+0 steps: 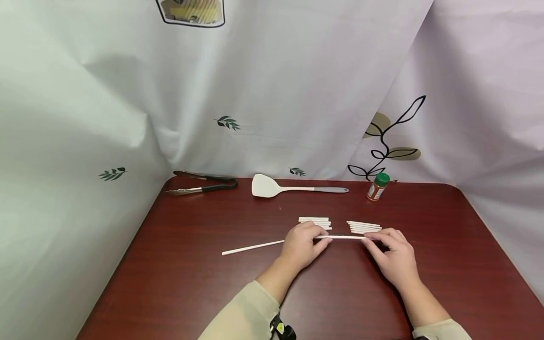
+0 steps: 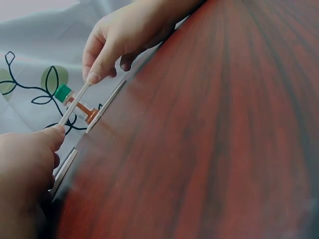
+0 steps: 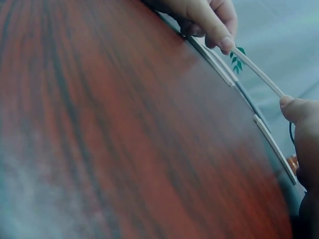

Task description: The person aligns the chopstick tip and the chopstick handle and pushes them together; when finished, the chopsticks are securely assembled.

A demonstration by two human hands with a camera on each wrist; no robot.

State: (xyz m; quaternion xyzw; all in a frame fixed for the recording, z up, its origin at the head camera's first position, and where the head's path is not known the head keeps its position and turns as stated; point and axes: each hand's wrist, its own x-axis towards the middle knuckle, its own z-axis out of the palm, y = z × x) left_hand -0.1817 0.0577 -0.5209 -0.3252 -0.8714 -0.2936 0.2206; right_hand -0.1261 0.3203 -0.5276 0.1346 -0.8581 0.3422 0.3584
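Observation:
Between my two hands stretches a thin white stick (image 1: 346,237), held nearly level above the table. My left hand (image 1: 302,244) pinches its left part between thumb and fingers, and my right hand (image 1: 396,257) pinches the right end the same way. Left of my left hand, another length of white stick (image 1: 252,248) slants out, its right end hidden behind that hand. Just beyond the hands lie two bunches of short white sticks, a left bunch (image 1: 314,219) partly covered by my left hand and a right bunch (image 1: 364,227) near my right fingertips.
Along the back of the dark red table (image 1: 178,278) lie black-handled tongs (image 1: 218,185) and a white spatula (image 1: 265,186) with a grey handle. A green-capped spice jar (image 1: 376,189) stands at the back right. White patterned cloth (image 1: 272,94) hangs behind and beside the table.

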